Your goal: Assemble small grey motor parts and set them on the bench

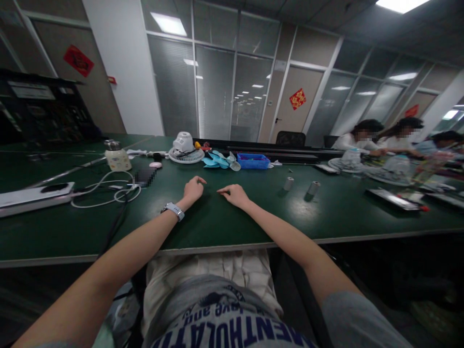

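Observation:
My left hand (194,189), with a watch (174,211) on its wrist, hovers at or rests on the green table. Its fingers are loosely bent and apart, and they hold nothing. Facing it across a small gap is my right hand (235,195), its forefinger stretched out to the left and nothing in its grasp. Beyond the hands lie light blue fan blades (216,159), a white fan housing with its grille (186,153) and a blue basket (253,161). Two short silver cylinders, a nearer one (313,188) and a farther one (288,183), stand to the right of my right hand.
On the left are a cream bottle (118,157), a white power strip (36,197) with looping cables and a dark phone-like object (145,177). Co-workers sit at the right beside white fan grilles (387,175). A flat tray-like item (393,199) lies nearer on the green table (224,227).

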### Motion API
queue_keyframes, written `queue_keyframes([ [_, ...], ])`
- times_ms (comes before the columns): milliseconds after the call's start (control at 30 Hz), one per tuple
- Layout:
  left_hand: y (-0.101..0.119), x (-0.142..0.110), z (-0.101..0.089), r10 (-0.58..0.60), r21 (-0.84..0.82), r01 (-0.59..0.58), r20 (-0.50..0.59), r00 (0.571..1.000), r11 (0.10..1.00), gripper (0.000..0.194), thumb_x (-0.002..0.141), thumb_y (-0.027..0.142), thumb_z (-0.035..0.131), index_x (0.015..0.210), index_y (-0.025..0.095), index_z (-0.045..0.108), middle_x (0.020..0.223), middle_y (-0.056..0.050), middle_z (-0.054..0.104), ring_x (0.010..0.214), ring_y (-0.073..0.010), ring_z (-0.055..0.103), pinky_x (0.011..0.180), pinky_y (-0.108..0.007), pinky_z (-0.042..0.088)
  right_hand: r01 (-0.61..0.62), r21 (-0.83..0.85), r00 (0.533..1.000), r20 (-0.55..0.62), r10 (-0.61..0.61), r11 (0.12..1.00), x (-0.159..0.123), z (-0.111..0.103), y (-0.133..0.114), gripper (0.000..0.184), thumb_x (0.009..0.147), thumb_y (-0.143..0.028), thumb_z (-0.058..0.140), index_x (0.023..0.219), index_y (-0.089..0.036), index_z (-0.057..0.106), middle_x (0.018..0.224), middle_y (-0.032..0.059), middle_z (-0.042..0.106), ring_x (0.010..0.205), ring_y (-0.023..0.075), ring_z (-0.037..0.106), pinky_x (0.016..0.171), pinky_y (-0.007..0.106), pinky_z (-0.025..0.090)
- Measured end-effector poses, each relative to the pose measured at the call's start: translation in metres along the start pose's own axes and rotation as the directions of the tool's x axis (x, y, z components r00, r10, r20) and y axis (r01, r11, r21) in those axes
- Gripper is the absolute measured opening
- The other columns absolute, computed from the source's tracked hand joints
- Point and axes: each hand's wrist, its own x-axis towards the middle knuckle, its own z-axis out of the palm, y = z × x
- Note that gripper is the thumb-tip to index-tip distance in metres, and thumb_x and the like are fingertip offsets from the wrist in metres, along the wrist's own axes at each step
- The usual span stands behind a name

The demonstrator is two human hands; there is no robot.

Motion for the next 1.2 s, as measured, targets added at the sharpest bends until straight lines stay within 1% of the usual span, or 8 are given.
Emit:
queue_keyframes([
  [67,0.0,0.0,-0.001,0.004,-0.009,-0.004,0.007,1.0,1.0,0.034,0.078,0.011,0.044,0.098,0.023,0.068,0.081,-0.004,0.069,0.075,-0.0208,0.064,0.069,-0.028,0.045,-0.08,-0.045,0.992,-0.102,0.075,0.996,0.0,-0.015,0.01,0.028,0.09,-0.02,0.056,0.111,-0.03,0.073,0.11,-0.0013,0.072,0.103,0.0189,0.067,0.094,0.03,0.049],
  [133,0.001,-0.001,-0.002,0.009,-0.015,-0.009,0.012,1.0,1.0,0.034,0.078,0.011,0.044,0.098,0.023,0.068,0.081,-0.004,0.069,0.075,-0.0209,0.064,0.069,-0.028,0.045,-0.208,-0.103,0.945,-0.28,0.172,0.973,-0.004,-0.037,0.029,0.029,0.093,-0.022,0.053,0.114,-0.028,0.072,0.114,0.001,0.071,0.104,0.0196,0.066,0.093,0.031,0.048],
  [267,0.002,-0.002,-0.002,0.014,-0.015,-0.014,0.016,1.0,1.0,0.033,0.078,0.011,0.044,0.097,0.022,0.069,0.085,-0.006,0.07,0.079,-0.0224,0.065,0.07,-0.03,0.046,-0.541,-0.142,0.723,-0.582,0.372,0.829,-0.025,-0.083,0.084,0.033,0.095,-0.022,0.047,0.118,-0.024,0.07,0.117,0.0068,0.07,0.105,0.0223,0.064,0.094,0.033,0.045],
  [367,0.002,-0.001,-0.002,0.011,-0.017,-0.01,0.017,1.0,1.0,0.032,0.077,0.011,0.046,0.097,0.022,0.069,0.087,-0.006,0.071,0.078,-0.0227,0.066,0.071,-0.03,0.047,-0.722,-0.084,0.563,-0.647,0.514,0.686,-0.045,-0.105,0.12,0.034,0.094,-0.02,0.046,0.119,-0.022,0.069,0.114,0.0102,0.07,0.102,0.0233,0.064,0.091,0.034,0.044],
  [467,0.002,-0.001,-0.002,0.003,-0.004,-0.003,0.022,1.0,1.0,0.033,0.076,0.011,0.047,0.097,0.022,0.07,0.085,-0.005,0.072,0.077,-0.0219,0.066,0.07,-0.029,0.048,-0.791,-0.029,0.477,-0.653,0.588,0.611,-0.057,-0.111,0.137,0.033,0.093,-0.019,0.048,0.117,-0.022,0.07,0.111,0.0111,0.07,0.099,0.0232,0.064,0.087,0.033,0.045],
  [633,0.002,0.0,-0.001,0.008,0.015,-0.009,0.017,1.0,1.0,0.034,0.075,0.011,0.046,0.097,0.022,0.07,0.084,-0.005,0.071,0.075,-0.0218,0.065,0.068,-0.029,0.047,-0.81,0.016,0.422,-0.679,0.601,0.586,-0.06,-0.111,0.139,0.033,0.093,-0.019,0.048,0.117,-0.025,0.071,0.109,0.0113,0.07,0.098,0.0231,0.064,0.085,0.033,0.046],
  [833,0.002,0.0,-0.001,0.009,0.019,-0.01,0.038,0.999,1.0,0.033,0.076,0.011,0.046,0.097,0.022,0.07,0.085,-0.005,0.071,0.074,-0.021,0.064,0.065,-0.028,0.046,-0.836,0.052,0.394,-0.635,0.664,0.546,-0.06,-0.113,0.14,0.032,0.092,-0.017,0.051,0.116,-0.024,0.071,0.107,0.0127,0.071,0.099,0.0242,0.065,0.086,0.035,0.048],
  [1200,0.002,-0.001,-0.002,0.019,0.007,-0.019,0.046,0.999,1.0,0.034,0.076,0.01,0.045,0.097,0.022,0.069,0.085,-0.006,0.071,0.075,-0.022,0.065,0.068,-0.03,0.046,-0.821,0.072,0.392,-0.649,0.651,0.566,-0.06,-0.113,0.141,0.034,0.09,-0.017,0.05,0.116,-0.023,0.071,0.108,0.0115,0.07,0.1,0.0235,0.065,0.087,0.034,0.048],
])
